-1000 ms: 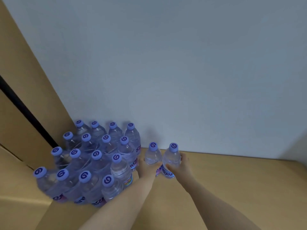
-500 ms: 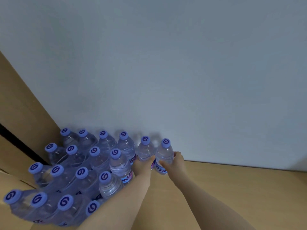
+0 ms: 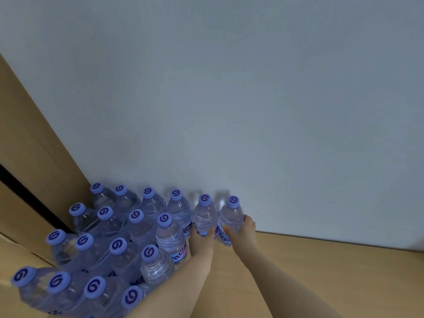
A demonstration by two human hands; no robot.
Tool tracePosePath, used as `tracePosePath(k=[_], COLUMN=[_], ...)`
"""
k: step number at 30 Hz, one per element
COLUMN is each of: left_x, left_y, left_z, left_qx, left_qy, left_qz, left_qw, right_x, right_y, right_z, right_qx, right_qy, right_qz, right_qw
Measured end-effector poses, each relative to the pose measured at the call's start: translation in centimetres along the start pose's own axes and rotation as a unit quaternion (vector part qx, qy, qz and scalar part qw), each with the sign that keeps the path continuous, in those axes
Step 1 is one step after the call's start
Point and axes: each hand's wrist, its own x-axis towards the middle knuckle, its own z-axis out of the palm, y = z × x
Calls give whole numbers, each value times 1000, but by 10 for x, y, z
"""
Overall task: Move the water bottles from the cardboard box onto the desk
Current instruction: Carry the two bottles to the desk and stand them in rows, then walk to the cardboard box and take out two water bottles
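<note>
Left hand: your left hand (image 3: 202,239) curls round the lower body of a clear plastic water bottle with a purple swirl-marked cap (image 3: 205,215), thumb on the near right side; the other fingers are hidden behind the bottle.
Right hand: your right hand (image 3: 242,232) grips a second clear plastic purple-capped bottle (image 3: 230,214), thumb on the near left side, fingertips wrapped round the far right.
Held pair: both bottles upright, side by side and touching or nearly so (gap too small to tell), bases at the light wooden desk top (image 3: 321,271); I cannot tell whether they rest on it or sit just above it.
Position: the pair stands close against the pale grey wall (image 3: 252,99), at the right end of the back row.
Cluster: the block of clear purple-capped bottles (image 3: 114,237) stands upright on the desk left of your hands, in rows running from the wall toward you.
Nearest neighbour: the left-held bottle sits just beside the last bottle of the back row (image 3: 179,208).
Labels: blue and pink print shows low on a few bottles, partly covered.
Left edge: tan cardboard panel (image 3: 27,138) leans along the left, with a dark gap below it; the cluster's far-left bottles sit right up against it.
Arms: both forearms bare, reaching in from the bottom edge.
</note>
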Motion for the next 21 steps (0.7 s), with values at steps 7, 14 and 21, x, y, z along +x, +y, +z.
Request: tracePosePath(k=[7, 14, 21], left_x=[-32, -73, -96], left_y=[-22, -53, -80], left_z=[-17, -46, -97], left_qx=[134, 251, 319], left_qy=[-166, -205, -254], left_qz=[-46, -15, 7], left_qw=[976, 946, 913], right_x=[-22, -50, -96], right_y=[18, 41, 52], right_z=[-17, -26, -10], right_qx=[-57, -184, -243], right_qy=[-17, -52, -121], right_qz=[22, 0, -21], right_qw=[998, 981, 962])
